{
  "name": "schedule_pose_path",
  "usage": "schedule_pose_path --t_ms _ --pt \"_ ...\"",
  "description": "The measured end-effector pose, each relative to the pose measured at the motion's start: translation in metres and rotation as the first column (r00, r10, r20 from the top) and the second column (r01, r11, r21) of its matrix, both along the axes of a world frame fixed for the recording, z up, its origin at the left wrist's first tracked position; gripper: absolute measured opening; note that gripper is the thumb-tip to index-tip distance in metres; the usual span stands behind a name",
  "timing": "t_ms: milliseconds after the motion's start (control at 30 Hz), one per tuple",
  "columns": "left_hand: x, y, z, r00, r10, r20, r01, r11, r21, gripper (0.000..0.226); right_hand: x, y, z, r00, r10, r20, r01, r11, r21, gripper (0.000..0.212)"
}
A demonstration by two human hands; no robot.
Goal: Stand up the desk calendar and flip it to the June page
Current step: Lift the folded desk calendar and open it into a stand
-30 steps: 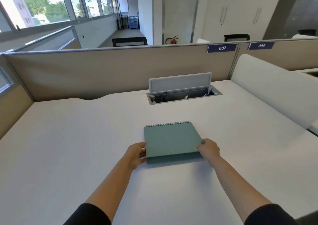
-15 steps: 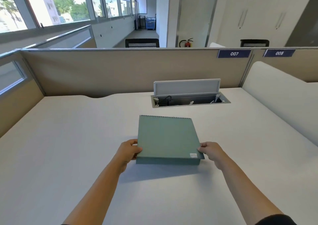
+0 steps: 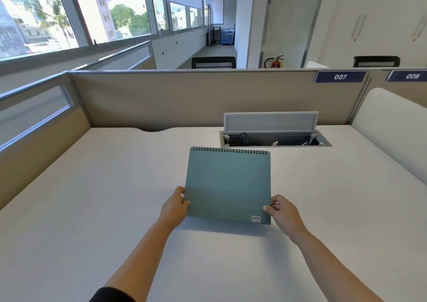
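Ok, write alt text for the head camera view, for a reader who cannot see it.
Two hands, left hand and right hand, hold a closed green spiral-bound desk calendar by its lower corners, tilted up over a white desk. Behind it is an open cable tray and a beige partition.

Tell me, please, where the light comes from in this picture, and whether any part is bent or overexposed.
Head view: daylight enters through the windows at upper left, which look washed out; the desk calendar throws a soft shadow onto the desk below its lower edge; the wide-angle lens bends the partition and the window frames.
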State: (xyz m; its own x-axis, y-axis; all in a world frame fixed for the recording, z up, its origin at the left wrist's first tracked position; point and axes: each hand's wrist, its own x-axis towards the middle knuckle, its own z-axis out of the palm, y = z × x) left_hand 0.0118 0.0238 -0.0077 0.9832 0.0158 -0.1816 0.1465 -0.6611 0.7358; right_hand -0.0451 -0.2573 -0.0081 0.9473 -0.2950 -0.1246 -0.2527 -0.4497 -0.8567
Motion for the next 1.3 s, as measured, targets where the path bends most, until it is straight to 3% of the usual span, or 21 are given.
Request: schedule_pose_path --t_ms 167,333,467,667,733,800,900,1000,1100,1200,1300 --pt "-0.005 0.001 -0.002 0.997 0.077 0.027 -0.076 0.996 -0.054 0.023 -0.012 0.007 -0.006 0.999 0.039 -0.010 -0.040 0.991 -0.126 0.019" --pt "-0.017 0.008 -0.008 0.999 0.036 0.006 -0.035 0.995 -0.090 0.030 -0.034 0.017 -0.023 0.997 0.053 0.059 -0.041 0.980 -0.196 0.025" --pt "-0.020 0.014 -0.007 0.997 -0.039 -0.065 0.034 0.997 -0.076 0.053 -0.049 0.023 -0.032 0.992 0.082 0.096 -0.060 0.976 -0.210 0.016" --pt "-0.024 0.017 -0.006 0.987 -0.081 -0.140 0.022 0.924 -0.381 0.069 -0.063 0.035 -0.045 0.984 0.113 0.135 -0.064 0.944 -0.324 0.015" --pt "-0.025 0.012 0.000 0.989 -0.058 -0.136 -0.004 0.908 -0.419 0.092 -0.062 0.042 -0.046 0.982 0.115 0.151 -0.058 0.939 -0.338 0.008" --pt "-0.028 0.004 0.011 0.993 -0.031 -0.112 -0.018 0.909 -0.416 0.117 -0.059 0.053 -0.046 0.980 0.118 0.160 -0.056 0.936 -0.349 0.018" --pt "-0.037 -0.018 0.042 0.991 -0.108 -0.084 0.049 0.852 -0.522 0.128 -0.051 0.073 -0.044 0.976 0.164 0.140 -0.095 0.909 -0.406 0.030" --pt "-0.041 -0.050 0.074 0.978 -0.172 -0.120 0.079 0.832 -0.549 0.128 -0.042 0.095 -0.039 0.973 0.216 0.083 -0.149 0.858 -0.492 0.029" --pt "-0.033 -0.075 0.090 0.978 -0.075 -0.195 -0.034 0.863 -0.504 0.121 -0.041 0.112 -0.037 0.958 0.286 0.041 -0.220 0.815 -0.536 0.031" --pt "-0.021 -0.077 0.095 0.984 0.025 -0.179 -0.096 0.910 -0.403 0.094 -0.041 0.122 -0.039 0.927 0.376 -0.012 -0.322 0.775 -0.544 0.030" --pt "-0.013 -0.065 0.098 0.995 -0.024 -0.097 -0.002 0.965 -0.263 0.063 -0.045 0.120 -0.039 0.871 0.488 0.055 -0.410 0.784 -0.466 0.033"
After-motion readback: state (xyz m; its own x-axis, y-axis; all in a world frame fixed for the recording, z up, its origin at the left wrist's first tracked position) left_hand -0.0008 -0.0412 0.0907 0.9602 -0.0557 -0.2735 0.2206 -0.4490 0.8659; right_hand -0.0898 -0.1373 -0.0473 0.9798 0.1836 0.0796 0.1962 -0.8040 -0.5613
